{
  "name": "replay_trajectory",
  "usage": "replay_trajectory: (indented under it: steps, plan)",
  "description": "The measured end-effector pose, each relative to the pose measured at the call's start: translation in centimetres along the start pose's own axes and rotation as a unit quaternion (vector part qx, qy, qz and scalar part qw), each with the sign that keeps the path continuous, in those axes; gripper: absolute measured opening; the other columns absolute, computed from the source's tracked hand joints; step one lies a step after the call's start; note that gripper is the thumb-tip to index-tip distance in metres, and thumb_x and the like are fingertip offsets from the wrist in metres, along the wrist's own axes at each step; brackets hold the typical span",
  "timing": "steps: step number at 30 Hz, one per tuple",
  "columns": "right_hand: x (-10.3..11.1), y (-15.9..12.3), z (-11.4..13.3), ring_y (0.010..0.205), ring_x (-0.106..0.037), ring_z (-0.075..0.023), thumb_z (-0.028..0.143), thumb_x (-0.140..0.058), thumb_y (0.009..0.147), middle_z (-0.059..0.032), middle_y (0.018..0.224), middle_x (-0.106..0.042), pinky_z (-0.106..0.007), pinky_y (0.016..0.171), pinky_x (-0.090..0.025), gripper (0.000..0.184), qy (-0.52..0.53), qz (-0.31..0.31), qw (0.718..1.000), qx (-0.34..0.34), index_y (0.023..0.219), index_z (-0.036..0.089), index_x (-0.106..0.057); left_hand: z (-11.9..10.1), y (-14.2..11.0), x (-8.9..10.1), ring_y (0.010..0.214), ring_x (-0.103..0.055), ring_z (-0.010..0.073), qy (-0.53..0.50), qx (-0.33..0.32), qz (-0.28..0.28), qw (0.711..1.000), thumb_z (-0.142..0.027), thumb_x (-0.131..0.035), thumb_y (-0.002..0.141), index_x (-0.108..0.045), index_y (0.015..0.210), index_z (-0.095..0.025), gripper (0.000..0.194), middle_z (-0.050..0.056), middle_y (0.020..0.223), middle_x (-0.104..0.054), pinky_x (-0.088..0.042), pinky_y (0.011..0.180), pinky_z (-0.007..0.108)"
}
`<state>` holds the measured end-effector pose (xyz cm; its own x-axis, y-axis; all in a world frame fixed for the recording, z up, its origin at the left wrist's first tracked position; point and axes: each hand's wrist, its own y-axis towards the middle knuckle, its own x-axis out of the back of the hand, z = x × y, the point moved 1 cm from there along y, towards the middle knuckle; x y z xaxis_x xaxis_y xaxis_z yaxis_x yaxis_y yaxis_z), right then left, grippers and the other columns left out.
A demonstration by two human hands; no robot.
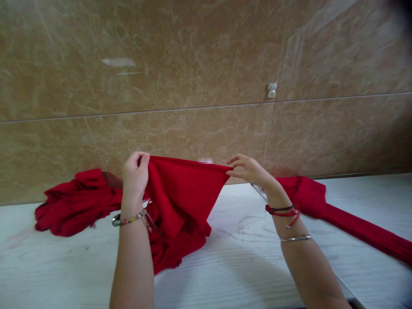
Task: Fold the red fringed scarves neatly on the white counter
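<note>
A person holds up a red cloth by its two upper corners, its top edge drawn nearly straight between the hands and sloping slightly down to the right. The left hand pinches the cloth's left corner between thumb and curled fingers. The right hand pinches its right corner with the fingertips, the other fingers loosely spread. Below that edge the cloth hangs in folds, its lower part bunched just above or on the white bench; whether it touches there cannot be told. Left of the cloth, beyond the left hand, lies a crumpled red heap. Right of the cloth, past the right wrist, lies a red strip, folded over at its near end and running off toward the picture's edge. A small pale item peeks out behind the cloth's top edge, too blurred to name. Behind the cloth rises a tan marbled wall, with a small white figure above and to the right of the cloth. A beaded bracelet circles the left wrist, left of the cloth; red cords and a bangle circle the right forearm.
</note>
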<state>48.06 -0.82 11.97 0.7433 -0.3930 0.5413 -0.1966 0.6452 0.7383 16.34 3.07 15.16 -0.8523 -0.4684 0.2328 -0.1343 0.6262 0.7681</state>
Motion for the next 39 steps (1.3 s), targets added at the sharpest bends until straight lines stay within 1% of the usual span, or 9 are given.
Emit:
replay_trajectory:
  steps: [5, 8, 11, 16, 19, 21, 27, 31, 39]
  plan:
    - [3.1, -0.4, 0.6, 0.077, -0.056, -0.0168, 0.026, -0.061, 0.069, -0.0037, 0.081, -0.058, -0.033, 0.073, -0.046, 0.008, -0.076, -0.222, 0.972, -0.011, 0.064, 0.019, -0.062, -2.5, -0.8, -2.0, 0.073, -0.054, 0.0137, 0.023, -0.031, 0.017, 0.999, -0.032, -0.043, 0.081, -0.052, 0.075, -0.019, 0.017, -0.002, 0.072, -0.058, -0.041, 0.068, 0.023]
    - [5.2, -1.3, 1.9, 0.082, -0.054, -0.019, 0.02, -0.06, 0.067, -0.0044, 0.082, -0.056, -0.036, 0.077, -0.044, 0.003, -0.171, -0.448, 0.878, -0.008, 0.065, 0.02, -0.06, -5.1, -2.0, -2.8, 0.071, -0.053, 0.013, 0.007, -0.074, 0.049, 0.996, -0.032, -0.042, 0.083, -0.052, 0.075, -0.019, 0.019, -0.001, 0.071, -0.058, -0.04, 0.067, 0.022]
    - [6.0, -1.7, 2.1, 0.085, -0.052, -0.0203, 0.018, -0.058, 0.067, -0.0061, 0.083, -0.056, -0.037, 0.079, -0.043, 0.003, -0.224, -0.512, 0.83, 0.002, 0.066, 0.02, -0.06, -5.8, -2.2, -2.8, 0.071, -0.053, 0.0131, 0.006, -0.084, 0.036, 0.996, -0.033, -0.041, 0.083, -0.052, 0.075, -0.019, 0.02, -0.001, 0.071, -0.058, -0.04, 0.067, 0.022]
    - [3.4, -0.8, -1.5, 0.07, -0.057, -0.0175, 0.019, -0.059, 0.064, -0.0031, 0.07, -0.06, -0.031, 0.068, -0.046, 0.004, -0.222, -0.171, 0.958, -0.06, 0.062, 0.018, -0.062, -1.0, -0.7, -2.1, 0.065, -0.053, 0.0148, 0.077, -0.004, 0.087, 0.993, -0.031, -0.044, 0.078, -0.055, 0.07, -0.018, 0.018, 0.0, 0.068, -0.059, -0.039, 0.062, 0.024]
    - [0.0, -0.7, -2.9, 0.061, -0.058, -0.0155, 0.015, -0.06, 0.064, -0.0015, 0.062, -0.062, -0.026, 0.061, -0.046, 0.007, -0.2, 0.108, 0.969, -0.092, 0.061, 0.02, -0.064, 1.2, -0.3, -2.4, 0.063, -0.054, 0.0163, 0.118, 0.018, 0.185, 0.975, -0.03, -0.046, 0.075, -0.056, 0.065, -0.018, 0.018, 0.002, 0.065, -0.06, -0.039, 0.061, 0.026]
    - [-2.3, -0.7, -2.6, 0.067, -0.06, -0.0171, 0.016, -0.063, 0.065, -0.0028, 0.069, -0.066, -0.027, 0.065, -0.047, 0.007, -0.162, 0.188, 0.967, -0.066, 0.069, 0.021, -0.067, 0.9, -0.6, -2.9, 0.065, -0.055, 0.0164, 0.109, -0.002, 0.225, 0.968, -0.031, -0.045, 0.075, -0.056, 0.065, -0.018, 0.019, 0.001, 0.066, -0.061, -0.04, 0.062, 0.026]
    - [-7.8, -0.2, 2.5, 0.109, -0.05, -0.0211, 0.032, -0.065, 0.072, -0.0104, 0.117, -0.054, -0.038, 0.092, -0.04, 0.045, 0.044, 0.068, 0.995, 0.059, 0.113, 0.019, -0.054, -4.2, -2.4, -4.2, 0.072, -0.056, 0.0148, 0.02, -0.114, 0.338, 0.934, -0.032, -0.045, 0.078, -0.061, 0.073, -0.018, 0.021, 0.001, 0.075, -0.063, -0.042, 0.07, 0.025]
    - [-8.7, -0.2, 4.8, 0.098, -0.054, -0.0182, 0.032, -0.058, 0.078, -0.0082, 0.107, -0.058, -0.034, 0.087, -0.043, 0.024, 0.109, 0.079, 0.989, 0.057, 0.097, 0.017, -0.06, -6.2, -3.1, -3.9, 0.075, -0.056, 0.0147, -0.009, -0.153, 0.355, 0.922, -0.034, -0.048, 0.078, -0.063, 0.073, -0.018, 0.022, 0.001, 0.079, -0.064, -0.042, 0.071, 0.025]
    - [-7.2, 0.1, 2.4, 0.083, -0.057, -0.0153, 0.034, -0.056, 0.08, -0.0044, 0.089, -0.063, -0.027, 0.076, -0.044, 0.02, 0.132, 0.157, 0.978, 0.037, 0.078, 0.016, -0.065, -2.5, -2.4, -3.7, 0.069, -0.054, 0.0145, -0.059, -0.059, 0.261, 0.962, -0.038, -0.05, 0.076, -0.06, 0.071, -0.016, 0.024, 0.001, 0.072, -0.061, -0.041, 0.067, 0.025]
